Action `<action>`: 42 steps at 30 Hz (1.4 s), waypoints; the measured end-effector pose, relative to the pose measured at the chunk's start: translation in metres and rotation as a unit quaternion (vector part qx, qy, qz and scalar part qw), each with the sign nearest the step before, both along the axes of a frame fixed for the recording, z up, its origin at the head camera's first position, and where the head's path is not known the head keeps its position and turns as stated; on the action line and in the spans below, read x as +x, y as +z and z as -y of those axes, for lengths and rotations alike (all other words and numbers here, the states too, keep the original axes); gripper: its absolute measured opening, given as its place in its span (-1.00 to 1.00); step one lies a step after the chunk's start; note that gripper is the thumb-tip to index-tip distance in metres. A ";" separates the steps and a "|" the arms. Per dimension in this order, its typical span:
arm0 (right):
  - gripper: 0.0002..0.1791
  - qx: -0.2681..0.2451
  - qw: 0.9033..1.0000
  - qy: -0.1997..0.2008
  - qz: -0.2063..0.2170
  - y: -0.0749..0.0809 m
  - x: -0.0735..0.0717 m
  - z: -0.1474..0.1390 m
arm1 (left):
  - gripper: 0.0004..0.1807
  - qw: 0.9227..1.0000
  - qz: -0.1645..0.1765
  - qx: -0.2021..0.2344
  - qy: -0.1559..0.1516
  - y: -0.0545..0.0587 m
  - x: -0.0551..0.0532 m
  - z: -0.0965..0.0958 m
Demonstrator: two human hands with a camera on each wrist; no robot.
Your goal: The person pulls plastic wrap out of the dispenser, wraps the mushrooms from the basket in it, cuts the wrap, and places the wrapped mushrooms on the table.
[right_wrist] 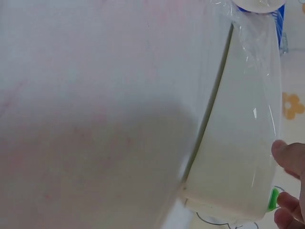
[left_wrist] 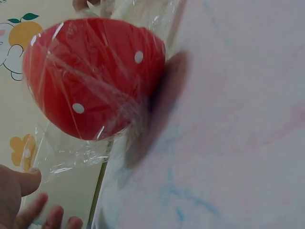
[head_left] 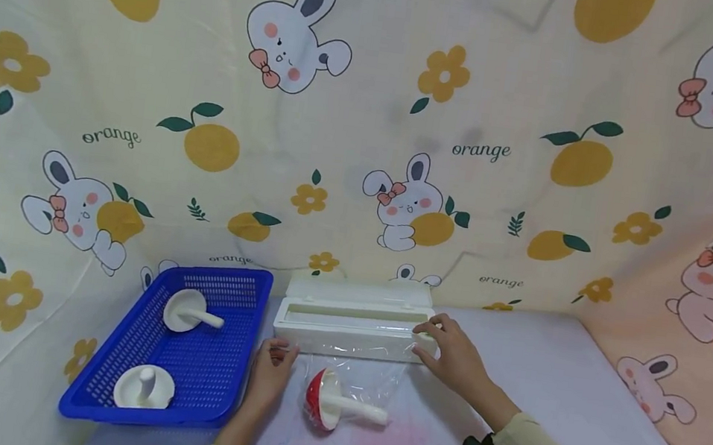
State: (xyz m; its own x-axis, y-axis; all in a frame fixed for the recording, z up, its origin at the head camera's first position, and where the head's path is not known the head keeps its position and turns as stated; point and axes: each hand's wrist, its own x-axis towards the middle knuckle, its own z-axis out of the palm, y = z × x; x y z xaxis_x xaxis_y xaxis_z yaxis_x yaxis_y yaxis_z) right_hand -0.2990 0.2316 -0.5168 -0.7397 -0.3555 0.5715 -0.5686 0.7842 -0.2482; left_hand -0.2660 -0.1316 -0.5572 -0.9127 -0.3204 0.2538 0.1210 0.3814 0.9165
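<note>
A toy mushroom [head_left: 328, 401] with a red cap and white stem lies on its side on the table, covered by cling film [head_left: 379, 380]. The film runs up to a white cling film dispenser [head_left: 340, 344], whose lid stands raised. By the dispenser's left front corner is my left hand [head_left: 271, 373]; its fingers look loose, beside the film in the left wrist view. My right hand [head_left: 456, 360] is at the dispenser's right end, thumb and fingers apart. A fingertip there touches a small green piece [right_wrist: 273, 199]. White dots mark the red cap [left_wrist: 95, 76].
Left of the dispenser stands a blue plastic basket [head_left: 211, 376]. It holds a mushroom [head_left: 184, 309] on its side and another mushroom [head_left: 144, 388] stem up. A printed cloth [head_left: 370, 119] hangs behind the white table cover [head_left: 516, 349].
</note>
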 end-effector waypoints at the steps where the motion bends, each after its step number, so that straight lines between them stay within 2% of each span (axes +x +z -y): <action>1: -0.65 0.001 1.000 0.001 -0.002 0.000 0.000 0.001 | -0.77 1.000 -0.008 -0.003 -0.013 0.001 0.002 0.000; 4: -0.66 0.007 1.000 0.003 -0.009 0.001 -0.002 0.002 | -0.84 0.999 -0.026 0.001 -0.047 0.003 0.006 0.001; 7: -0.71 0.005 1.000 -0.001 -0.019 0.000 -0.003 0.002 | -0.87 0.997 -0.037 0.013 -0.062 0.004 0.009 0.002; 12: -0.75 -0.001 0.999 -0.013 -0.038 0.000 -0.004 0.003 | -0.87 0.997 -0.037 0.027 -0.058 0.003 0.014 0.002; 16: -0.74 -0.005 0.999 0.000 -0.033 0.001 0.001 0.003 | -0.82 0.998 -0.019 0.027 -0.060 0.004 0.020 0.003; 20: -0.70 -0.030 0.998 0.052 0.003 0.008 0.013 0.005 | -0.80 0.997 -0.007 0.019 -0.072 0.008 0.027 0.005; 23: -0.65 -0.050 0.992 0.106 0.041 0.012 0.024 0.009 | -0.83 0.997 0.002 0.007 -0.076 0.011 0.032 0.007; 27: -0.61 -0.061 0.978 0.184 0.074 0.015 0.040 0.015 | -0.90 0.996 0.027 -0.027 -0.077 0.013 0.038 0.010; 32: -0.62 -0.054 0.958 0.268 0.084 0.009 0.053 0.019 | -0.93 0.991 0.069 -0.082 -0.081 0.013 0.046 0.014; 35: -0.60 -0.046 0.949 0.300 0.085 0.003 0.057 0.021 | -0.95 0.988 0.057 -0.102 -0.101 0.011 0.050 0.018; 38: -0.61 -0.043 0.941 0.328 0.069 -0.003 0.061 0.025 | -0.96 0.984 0.021 -0.117 -0.129 0.009 0.055 0.021; 42: -0.69 -0.047 0.933 0.348 0.075 -0.013 0.064 0.030 | -0.92 0.975 -0.020 -0.140 -0.174 0.008 0.061 0.021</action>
